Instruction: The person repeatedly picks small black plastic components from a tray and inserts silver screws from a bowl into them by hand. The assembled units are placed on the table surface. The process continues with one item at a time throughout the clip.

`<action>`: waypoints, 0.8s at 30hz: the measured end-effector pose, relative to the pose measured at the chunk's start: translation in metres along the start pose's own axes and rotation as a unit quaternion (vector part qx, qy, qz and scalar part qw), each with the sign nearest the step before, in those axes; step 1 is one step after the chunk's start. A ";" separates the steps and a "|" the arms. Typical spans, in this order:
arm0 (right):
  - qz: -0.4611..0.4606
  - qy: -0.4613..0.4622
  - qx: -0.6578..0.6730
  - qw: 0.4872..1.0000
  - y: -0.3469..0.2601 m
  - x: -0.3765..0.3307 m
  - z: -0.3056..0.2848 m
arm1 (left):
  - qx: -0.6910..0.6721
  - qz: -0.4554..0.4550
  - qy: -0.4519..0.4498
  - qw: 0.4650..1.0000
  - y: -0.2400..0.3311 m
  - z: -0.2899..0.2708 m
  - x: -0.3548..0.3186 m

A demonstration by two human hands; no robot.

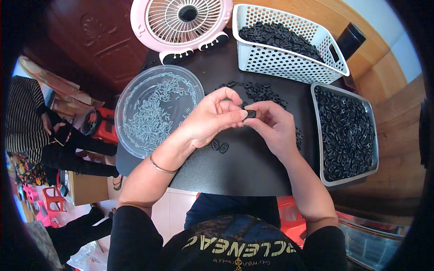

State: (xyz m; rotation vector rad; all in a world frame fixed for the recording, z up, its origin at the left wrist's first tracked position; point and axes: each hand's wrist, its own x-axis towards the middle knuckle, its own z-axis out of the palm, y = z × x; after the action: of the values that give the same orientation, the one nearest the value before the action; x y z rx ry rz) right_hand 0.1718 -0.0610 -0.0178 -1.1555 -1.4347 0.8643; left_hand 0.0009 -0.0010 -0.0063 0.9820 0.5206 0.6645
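Observation:
My left hand and my right hand meet above the dark table, fingertips pinched together. Between them is a small black plastic piece, its details partly covered by the fingers. Just below my left hand, two loose black oval pieces with holes lie on the table. Behind my hands spreads a loose pile of similar black pieces, partly hidden by my right hand. Left of my left hand stands a round clear tub with many tiny silvery rod-like parts.
A white perforated basket of black pieces stands at the back right. Right of the table's middle is a grey tray full of black ovals. A pink fan stands at the back. Another person is at far left, near red stools.

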 end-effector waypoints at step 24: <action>-0.143 -0.102 -0.295 0.939 -0.016 0.035 0.015 | 0.741 0.237 0.046 0.626 0.035 -0.031 -0.016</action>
State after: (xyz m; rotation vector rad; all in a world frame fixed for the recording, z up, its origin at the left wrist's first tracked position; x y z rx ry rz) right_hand 0.1549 -0.0304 0.0046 -1.2648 -2.0607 0.3553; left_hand -0.0404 0.0187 0.0118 2.7617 0.9271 0.6724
